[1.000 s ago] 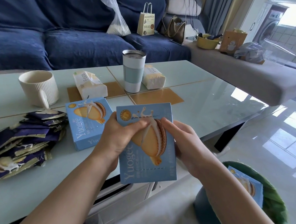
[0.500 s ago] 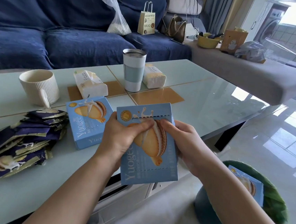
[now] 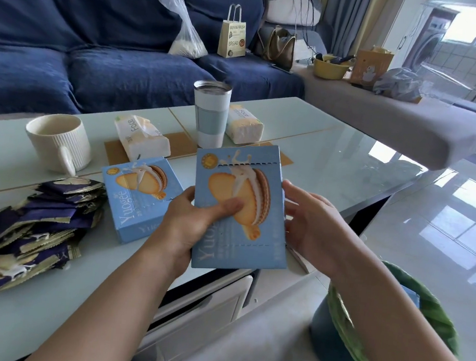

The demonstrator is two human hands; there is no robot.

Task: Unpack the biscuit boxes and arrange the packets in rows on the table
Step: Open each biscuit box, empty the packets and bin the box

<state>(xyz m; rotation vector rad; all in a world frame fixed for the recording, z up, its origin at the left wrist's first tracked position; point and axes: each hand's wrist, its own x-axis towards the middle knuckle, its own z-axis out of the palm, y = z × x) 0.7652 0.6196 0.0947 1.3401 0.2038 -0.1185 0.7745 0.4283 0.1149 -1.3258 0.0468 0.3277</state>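
The right hand (image 3: 310,228) has slid off the box's face to its right edge, thumb and fingers clasping that side. The left hand (image 3: 195,222) pinches the sealed biscuit box (image 3: 239,209), thumb on the front, above the worktop's (image 3: 350,150) near edge. Its long axis points away; the perforated strip lies at the far end, beyond both grips.

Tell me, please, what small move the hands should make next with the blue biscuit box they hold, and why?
Probably tear along the perforated strip: the held biscuit box looks sealed, left hand gripping its left edge with the thumb on the front, right hand at its right edge.
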